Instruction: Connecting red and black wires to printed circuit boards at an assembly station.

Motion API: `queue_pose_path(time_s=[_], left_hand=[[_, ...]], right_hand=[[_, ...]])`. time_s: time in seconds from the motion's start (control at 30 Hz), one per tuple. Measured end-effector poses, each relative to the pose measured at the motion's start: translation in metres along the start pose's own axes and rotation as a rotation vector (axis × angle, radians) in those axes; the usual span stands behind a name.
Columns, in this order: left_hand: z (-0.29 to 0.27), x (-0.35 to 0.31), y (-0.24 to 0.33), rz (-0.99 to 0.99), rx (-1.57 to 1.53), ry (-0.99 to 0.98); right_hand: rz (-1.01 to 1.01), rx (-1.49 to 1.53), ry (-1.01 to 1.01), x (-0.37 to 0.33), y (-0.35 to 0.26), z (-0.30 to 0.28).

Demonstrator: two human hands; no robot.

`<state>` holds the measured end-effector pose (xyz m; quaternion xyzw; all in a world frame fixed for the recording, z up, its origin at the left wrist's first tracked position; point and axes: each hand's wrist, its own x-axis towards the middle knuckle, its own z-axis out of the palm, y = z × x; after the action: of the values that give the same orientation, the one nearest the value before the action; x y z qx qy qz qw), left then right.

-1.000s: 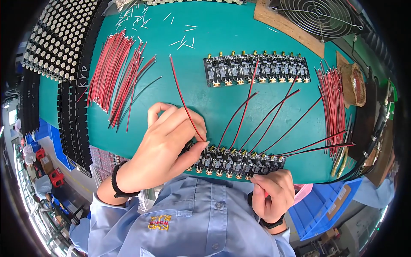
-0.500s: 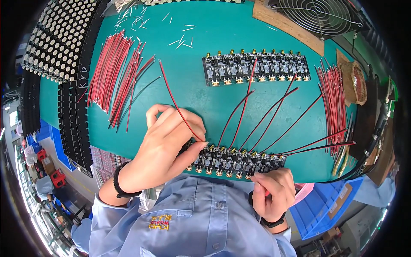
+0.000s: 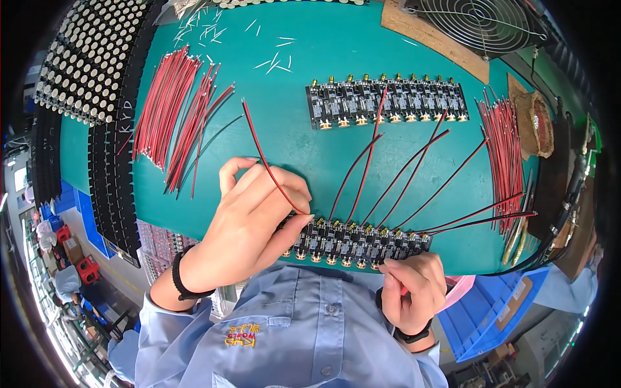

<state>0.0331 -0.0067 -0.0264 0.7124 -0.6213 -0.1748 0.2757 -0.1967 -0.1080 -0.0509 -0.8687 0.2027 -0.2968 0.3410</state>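
My left hand pinches a red-and-black wire between thumb and index finger, at the left end of the near circuit board panel. The wire's free end rises up and left over the green mat. Several similar wires fan out from this panel's far edge toward the upper right. At the panel's near right corner, my right hand is closed, its fingertips by the edge. A bit of red shows between those fingers, but what it belongs to is hidden.
A second board panel lies farther back on the green mat. Wire bundles lie at left and right. White slivers are scattered behind. Black strips edge the left side; a fan stands back right.
The free end of the wire in my left hand has shifted slightly right and down. Both hands stay almost where they were.
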Motion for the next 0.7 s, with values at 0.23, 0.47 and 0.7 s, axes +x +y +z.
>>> queue_pose_path(time_s=[0.23, 0.47, 0.7], left_hand=[[0.0038, -0.0040, 0.0047, 0.025, 0.089, 0.026], [0.0044, -0.0038, 0.0084, 0.043, 0.133, 0.039], [0.0022, 0.0013, 0.0103, 0.009, 0.128, 0.026]], right_hand=[[-0.002, 0.003, 0.003, -0.0001, 0.0001, 0.0001], [0.000, 0.010, 0.015, -0.0001, 0.0004, 0.0003], [0.004, 0.006, 0.009, 0.0014, 0.0001, 0.0002]])
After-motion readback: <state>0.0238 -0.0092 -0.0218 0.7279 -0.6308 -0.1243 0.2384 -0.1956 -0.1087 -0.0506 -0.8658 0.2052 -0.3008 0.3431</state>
